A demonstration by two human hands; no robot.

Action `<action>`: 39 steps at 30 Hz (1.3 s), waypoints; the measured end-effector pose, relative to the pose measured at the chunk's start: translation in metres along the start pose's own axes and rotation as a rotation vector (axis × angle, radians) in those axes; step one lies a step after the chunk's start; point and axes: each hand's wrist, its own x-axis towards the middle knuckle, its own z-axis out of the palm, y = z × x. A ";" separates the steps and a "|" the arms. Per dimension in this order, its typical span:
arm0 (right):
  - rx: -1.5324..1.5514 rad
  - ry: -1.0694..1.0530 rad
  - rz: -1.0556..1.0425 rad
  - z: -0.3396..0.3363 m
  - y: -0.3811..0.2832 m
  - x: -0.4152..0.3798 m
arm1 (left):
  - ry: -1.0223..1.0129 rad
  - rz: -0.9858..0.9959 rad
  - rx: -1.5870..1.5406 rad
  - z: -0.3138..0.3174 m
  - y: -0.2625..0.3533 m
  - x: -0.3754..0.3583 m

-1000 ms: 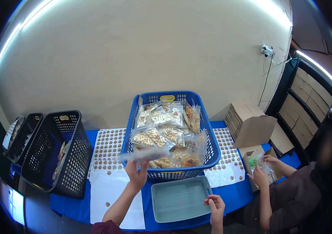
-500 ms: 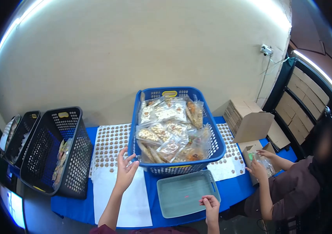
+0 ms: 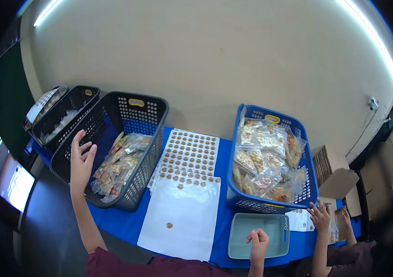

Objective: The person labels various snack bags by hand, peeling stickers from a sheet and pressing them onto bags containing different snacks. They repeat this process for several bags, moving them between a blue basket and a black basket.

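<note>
Closest to me, my right hand [image 3: 257, 240] is curled into a loose fist, its grip drawn together on nothing I can see, resting at the near rim of the shallow grey-green tray [image 3: 238, 240], which lies bare on the blue desk [image 3: 127, 221]. Just to the right, another person's hand [image 3: 320, 216] spreads over a sticker sheet beside the tray. Left of the tray lies a white backing sheet [image 3: 182, 217] with one round sticker left on it (the rest is peeled), and beyond it a full sheet of round stickers [image 3: 189, 152] runs between the two nearer baskets.

My left hand [image 3: 82, 161] is out to the left, fingers apart and flat, its grip holding nothing, resting on the near rim of the dark basket [image 3: 136, 120]. Inside that basket lies a heap of clear snack packets [image 3: 118, 166], just beside my fingers.

To the right, the blue basket [image 3: 247, 194] is piled with clear packets of nuts and biscuits [image 3: 263, 157]. Farther left, two more dark baskets [image 3: 65, 111] stand in a row along the wall, and flat cardboard boxes [image 3: 330, 168] sit beyond the blue basket.
</note>
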 end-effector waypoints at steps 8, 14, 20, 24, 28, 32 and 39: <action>-0.008 -0.048 -0.044 0.078 0.012 0.003 | -0.222 0.009 -0.007 -0.033 -0.040 0.039; 0.016 -0.057 0.018 0.117 0.024 -0.011 | -0.535 0.075 0.068 -0.002 -0.076 0.086; -0.005 0.030 0.018 0.121 0.036 -0.035 | -0.890 0.222 0.719 0.109 -0.232 0.133; -0.018 0.169 0.008 0.108 0.044 -0.047 | -1.164 0.184 1.099 0.155 -0.320 0.081; -0.040 0.230 0.077 0.089 0.072 -0.054 | -1.494 0.346 1.061 0.180 -0.332 0.017; -0.006 0.255 0.082 0.103 0.070 -0.062 | -1.455 0.506 1.140 0.166 -0.313 -0.012; 0.089 0.236 0.043 0.126 0.065 -0.061 | -1.191 0.289 0.874 0.173 -0.268 0.054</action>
